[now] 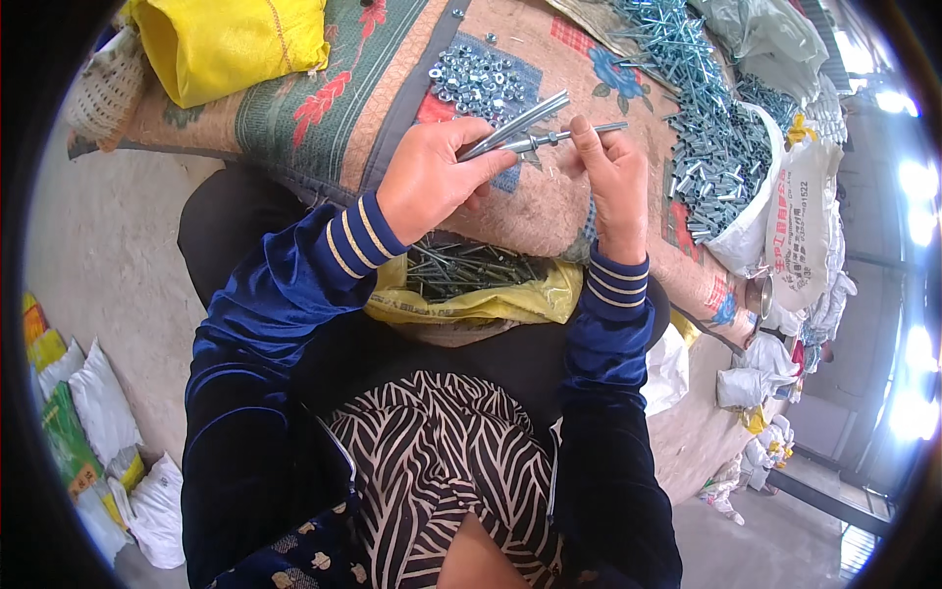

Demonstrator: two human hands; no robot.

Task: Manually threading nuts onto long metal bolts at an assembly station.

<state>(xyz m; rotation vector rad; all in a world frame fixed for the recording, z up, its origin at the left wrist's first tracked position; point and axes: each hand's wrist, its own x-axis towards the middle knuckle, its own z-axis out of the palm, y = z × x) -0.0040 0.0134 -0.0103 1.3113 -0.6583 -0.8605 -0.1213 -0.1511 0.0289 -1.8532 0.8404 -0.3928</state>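
My left hand is closed around several thin silvery metal rods, which point up and to the right. One more rod lies lower, nearly level, and runs across to my right hand. There my right thumb and forefinger pinch it near its outer end. A thicker fitting sits around this rod between the hands; its exact kind is too small to tell. Just beyond my left hand, many loose hex nuts are heaped on the patterned cloth.
Short metal sleeves and long thin rods are piled at the right. Below my hands, an open yellow sack holds darker rods. A yellow bag lies far left, filled sacks on the floor at left.
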